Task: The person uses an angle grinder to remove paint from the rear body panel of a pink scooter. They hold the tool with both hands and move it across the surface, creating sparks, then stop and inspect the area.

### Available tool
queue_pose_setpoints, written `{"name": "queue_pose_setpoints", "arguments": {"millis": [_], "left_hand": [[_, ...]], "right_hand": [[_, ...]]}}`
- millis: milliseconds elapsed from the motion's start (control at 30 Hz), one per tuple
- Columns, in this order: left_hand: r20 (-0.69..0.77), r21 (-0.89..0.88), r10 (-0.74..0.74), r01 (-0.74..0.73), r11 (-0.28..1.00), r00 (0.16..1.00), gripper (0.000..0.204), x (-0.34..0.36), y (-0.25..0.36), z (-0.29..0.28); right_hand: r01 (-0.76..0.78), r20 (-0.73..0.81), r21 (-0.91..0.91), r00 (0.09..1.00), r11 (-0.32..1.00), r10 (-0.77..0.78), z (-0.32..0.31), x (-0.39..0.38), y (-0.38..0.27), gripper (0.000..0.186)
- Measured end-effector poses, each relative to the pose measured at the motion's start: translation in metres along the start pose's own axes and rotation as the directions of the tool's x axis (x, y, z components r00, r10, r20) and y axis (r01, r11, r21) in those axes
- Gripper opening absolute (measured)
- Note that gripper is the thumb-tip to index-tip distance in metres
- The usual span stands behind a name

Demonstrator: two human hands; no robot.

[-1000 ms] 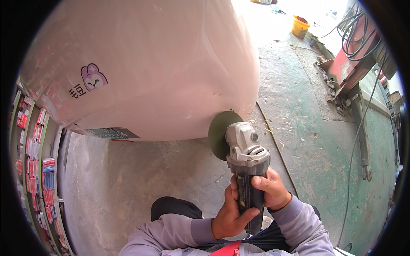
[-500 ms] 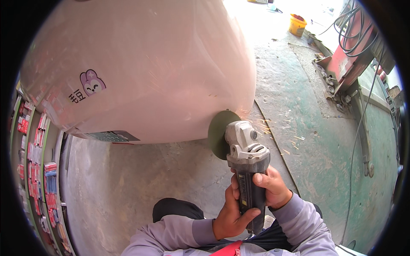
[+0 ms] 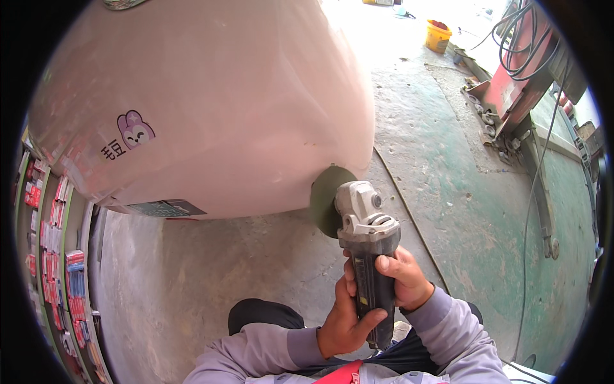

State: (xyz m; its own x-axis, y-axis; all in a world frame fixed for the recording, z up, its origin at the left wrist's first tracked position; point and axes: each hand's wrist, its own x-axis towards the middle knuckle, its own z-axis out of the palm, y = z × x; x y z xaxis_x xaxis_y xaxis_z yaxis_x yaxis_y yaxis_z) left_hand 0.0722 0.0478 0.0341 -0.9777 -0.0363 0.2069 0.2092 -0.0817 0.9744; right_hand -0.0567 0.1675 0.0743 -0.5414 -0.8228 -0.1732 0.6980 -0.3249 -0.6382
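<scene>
Both hands are wrapped round the body of an angle grinder point(image 3: 369, 221) with a grey metal head and dark housing. My left hand point(image 3: 345, 326) closes on the lower part of the housing. Higher up on the other side, my right hand point(image 3: 410, 280) grips it with the thumb across the front. The grinder's green disc point(image 3: 325, 203) stands edge-up at the lower right edge of a pale pink car body point(image 3: 236, 83). It overlaps that edge in view; whether it touches, I cannot tell. A purple cartoon sticker point(image 3: 135, 131) is on the panel.
Shelves point(image 3: 61, 256) packed with red and blue packages line the left side. A thin cable point(image 3: 416, 221) crosses the concrete floor at the right of the grinder. Farther right are a red lift post point(image 3: 511, 89) with coiled hoses and a yellow bucket point(image 3: 437, 37).
The orange sparks around the disc are gone. The car body and floor have shifted slightly left in view; both hands keep their grip on the angle grinder.
</scene>
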Motion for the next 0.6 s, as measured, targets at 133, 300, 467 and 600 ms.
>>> {"name": "queue_pose_setpoints", "arguments": {"millis": [133, 300, 467, 600], "left_hand": [[0.009, -0.051, -0.056, 0.057, 0.997, 0.998, 0.100, -0.0012, -0.0023, 0.0013], [0.007, -0.021, -0.035, 0.035, 0.999, 0.999, 0.093, -0.0011, -0.0050, 0.0017], [-0.013, 0.010, -0.018, 0.018, 1.000, 1.000, 0.087, 0.0001, -0.0070, 0.0011], [-0.014, -0.002, -0.023, 0.023, 1.000, 1.000, 0.085, 0.0006, -0.0070, 0.0014]], "right_hand": [[0.017, -0.005, 0.004, 1.000, 1.000, -0.017, -0.0016, -0.0009, -0.0003, 0.074], [0.012, -0.023, 0.005, 1.000, 1.000, -0.011, -0.0022, -0.0020, -0.0001, 0.074], [0.026, 0.008, 0.036, 1.000, 0.999, -0.026, -0.0044, -0.0019, 0.0005, 0.065], [0.011, -0.011, 0.004, 1.000, 1.000, -0.011, -0.0050, -0.0002, 0.0017, 0.074]]}}
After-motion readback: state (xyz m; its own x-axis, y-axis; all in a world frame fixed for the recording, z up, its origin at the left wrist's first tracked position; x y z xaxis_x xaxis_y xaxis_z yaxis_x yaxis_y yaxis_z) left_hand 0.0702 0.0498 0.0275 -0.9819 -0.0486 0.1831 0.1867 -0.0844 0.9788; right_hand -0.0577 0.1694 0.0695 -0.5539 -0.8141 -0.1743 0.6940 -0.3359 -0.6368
